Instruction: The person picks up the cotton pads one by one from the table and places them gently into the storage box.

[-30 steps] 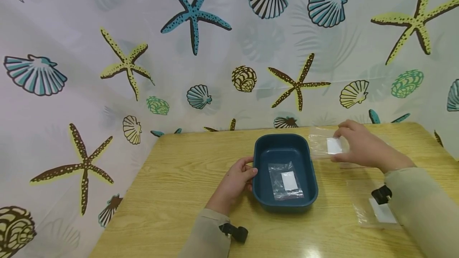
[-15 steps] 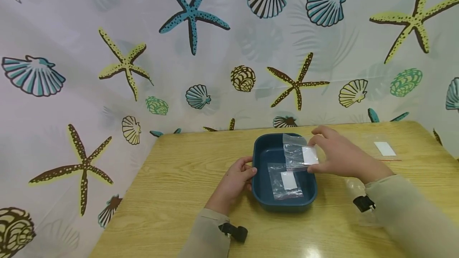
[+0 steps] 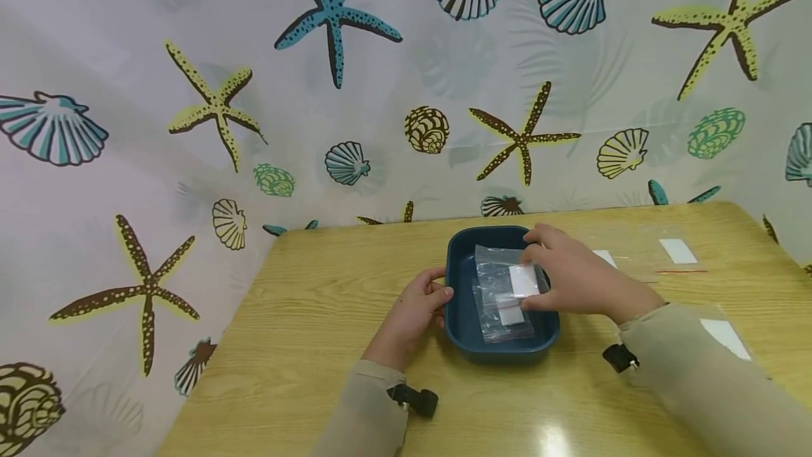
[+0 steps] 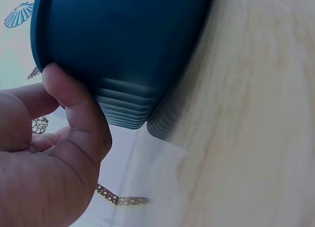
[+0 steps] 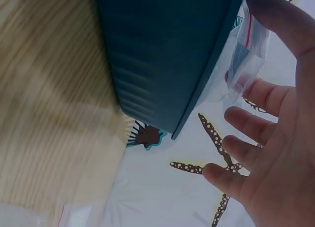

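Note:
A dark blue plastic bin (image 3: 465,336) stands upright on the wooden table. My left hand (image 3: 412,312) holds its left side at the rim; in the left wrist view the thumb (image 4: 64,86) lies against the outer wall. Over the bin, my right hand (image 3: 571,275) pinches a clear zip-lock bag (image 3: 495,270) with a white label by its right edge, between thumb and fingers. Below it lies another labelled zip-lock bag (image 3: 507,334), partly covered. In the right wrist view the held bag (image 5: 251,45) shows its red seal line above the bin's rim.
To the right of the bin lie more clear bags: one at the back right (image 3: 677,251), one partly behind the right hand (image 3: 605,257), and one nearer me (image 3: 726,337), partly under the right sleeve. A shell-and-starfish-patterned curtain (image 3: 380,97) hangs behind the table.
My right hand has carried the zip-lock bag leftward from the table beside the bin to over the bag inside it. My left hand stays at the bin's left side.

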`<state>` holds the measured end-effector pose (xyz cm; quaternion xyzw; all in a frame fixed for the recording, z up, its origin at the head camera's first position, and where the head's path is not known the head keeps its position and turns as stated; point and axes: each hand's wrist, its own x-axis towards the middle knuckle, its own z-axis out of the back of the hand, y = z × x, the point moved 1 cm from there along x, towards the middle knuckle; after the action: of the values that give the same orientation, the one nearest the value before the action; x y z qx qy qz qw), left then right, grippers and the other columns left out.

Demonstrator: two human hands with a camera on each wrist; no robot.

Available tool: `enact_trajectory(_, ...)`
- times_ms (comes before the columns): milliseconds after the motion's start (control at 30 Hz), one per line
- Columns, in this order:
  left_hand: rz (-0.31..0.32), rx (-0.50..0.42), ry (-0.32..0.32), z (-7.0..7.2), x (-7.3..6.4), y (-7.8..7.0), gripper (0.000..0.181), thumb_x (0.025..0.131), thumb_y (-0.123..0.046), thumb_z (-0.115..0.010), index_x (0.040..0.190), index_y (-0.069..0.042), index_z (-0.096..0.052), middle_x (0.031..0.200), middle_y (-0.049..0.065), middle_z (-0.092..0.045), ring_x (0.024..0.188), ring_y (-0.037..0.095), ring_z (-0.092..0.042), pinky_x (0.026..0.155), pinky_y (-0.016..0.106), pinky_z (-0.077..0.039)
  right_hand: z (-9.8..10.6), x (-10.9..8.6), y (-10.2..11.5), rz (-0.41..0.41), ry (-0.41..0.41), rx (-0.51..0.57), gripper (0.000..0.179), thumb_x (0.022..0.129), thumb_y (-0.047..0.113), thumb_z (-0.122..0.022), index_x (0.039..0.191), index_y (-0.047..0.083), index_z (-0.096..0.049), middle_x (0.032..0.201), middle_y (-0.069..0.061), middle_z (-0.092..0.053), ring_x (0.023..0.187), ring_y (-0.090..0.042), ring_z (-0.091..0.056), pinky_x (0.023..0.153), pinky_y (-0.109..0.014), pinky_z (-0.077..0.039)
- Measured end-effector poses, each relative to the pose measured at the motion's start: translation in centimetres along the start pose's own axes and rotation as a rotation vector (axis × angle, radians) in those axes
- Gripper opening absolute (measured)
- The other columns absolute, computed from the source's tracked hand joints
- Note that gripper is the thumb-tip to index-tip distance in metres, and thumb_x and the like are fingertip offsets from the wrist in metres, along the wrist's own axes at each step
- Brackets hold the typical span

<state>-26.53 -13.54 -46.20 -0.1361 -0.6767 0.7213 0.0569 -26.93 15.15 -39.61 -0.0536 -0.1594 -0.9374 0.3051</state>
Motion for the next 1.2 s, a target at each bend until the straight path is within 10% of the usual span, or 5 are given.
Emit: enact_trajectory(1200, 0.000, 0.011, 0.005, 0.2, 0.0, 0.3, 0.045, 0.105, -0.016, -0.056, 0.148, -0.009, -0.046, 0.109, 0.019, -0.060, 0.076, 0.021, -0.060, 0.063, 0.028, -0.051, -1.5, 0.3, 1.2, 0.011, 0.014, -0.118, 0.079, 0.074, 0.067, -0.079, 0.128, 0.010, -0.067, 0.153, -0.017, -0.043, 0.148, -0.041, -0.024, 0.112, -0.060, -0.031)
